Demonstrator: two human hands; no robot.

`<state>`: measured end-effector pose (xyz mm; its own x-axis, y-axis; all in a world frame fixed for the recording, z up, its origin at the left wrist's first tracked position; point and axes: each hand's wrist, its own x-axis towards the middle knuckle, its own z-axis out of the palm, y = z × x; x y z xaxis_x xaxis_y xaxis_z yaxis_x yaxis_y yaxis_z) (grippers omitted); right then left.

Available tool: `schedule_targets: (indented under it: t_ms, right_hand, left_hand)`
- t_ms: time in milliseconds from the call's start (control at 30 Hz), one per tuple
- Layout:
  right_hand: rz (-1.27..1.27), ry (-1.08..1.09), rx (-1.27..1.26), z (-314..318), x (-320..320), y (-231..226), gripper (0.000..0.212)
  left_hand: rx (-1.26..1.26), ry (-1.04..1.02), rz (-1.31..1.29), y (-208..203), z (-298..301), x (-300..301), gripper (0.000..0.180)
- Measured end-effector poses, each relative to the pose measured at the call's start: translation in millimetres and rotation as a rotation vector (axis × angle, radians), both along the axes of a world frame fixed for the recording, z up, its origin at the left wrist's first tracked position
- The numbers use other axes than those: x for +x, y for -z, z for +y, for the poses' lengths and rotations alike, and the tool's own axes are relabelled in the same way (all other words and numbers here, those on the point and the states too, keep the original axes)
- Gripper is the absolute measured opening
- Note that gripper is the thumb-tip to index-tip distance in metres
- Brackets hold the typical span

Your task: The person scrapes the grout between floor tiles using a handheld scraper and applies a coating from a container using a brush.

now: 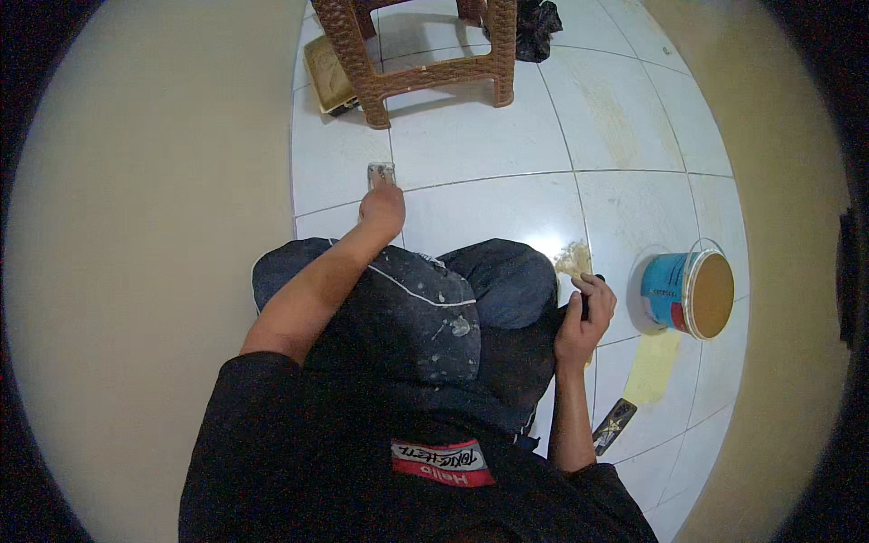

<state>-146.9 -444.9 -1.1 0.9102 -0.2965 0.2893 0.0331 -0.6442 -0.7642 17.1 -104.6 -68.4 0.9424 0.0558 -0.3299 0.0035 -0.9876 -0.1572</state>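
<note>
My left hand [382,206] reaches forward to the floor, its fingers closed over a small flat grey scraper-like piece [381,169] lying against the white tile. Part of that piece is hidden under the fingers. My right hand [584,321] is beside my right knee, fingers curled around something black; only a dark end [597,278] shows, so its kind is unclear. Just beyond this hand, a tan smear [572,257] marks the tile. To its right stands a blue bucket [665,291] with a wire handle, its round top tan.
A brown woven-look plastic stool [434,77] stands ahead. Beside its left leg is a tray [330,77] with tan material; a black plastic bag [539,32] lies behind. Yellow paper [652,366] and a phone [615,427] lie at right. Walls [163,271] rise on both sides.
</note>
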Motion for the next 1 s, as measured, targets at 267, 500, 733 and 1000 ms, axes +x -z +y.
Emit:
schedule_targets:
  t_ms: [267,500,733,1000]
  right_hand:
    - [-0.030,-0.007,-0.009,-3,2,3,0.018]
    - [-0.024,-0.026,-0.005,-1,1,2,0.018]
    - [-0.040,-0.031,0.008,-3,4,1,0.017]
    - [-0.126,-0.111,0.046,-6,7,3,0.016]
  left_hand:
    - [-0.054,-0.067,-0.030,16,2,12,0.040]
    - [0.060,-0.010,-0.028,39,9,27,0.041]
    - [-0.034,-0.048,0.051,27,8,41,0.038]
    - [-0.136,0.113,-0.178,22,35,31,0.032]
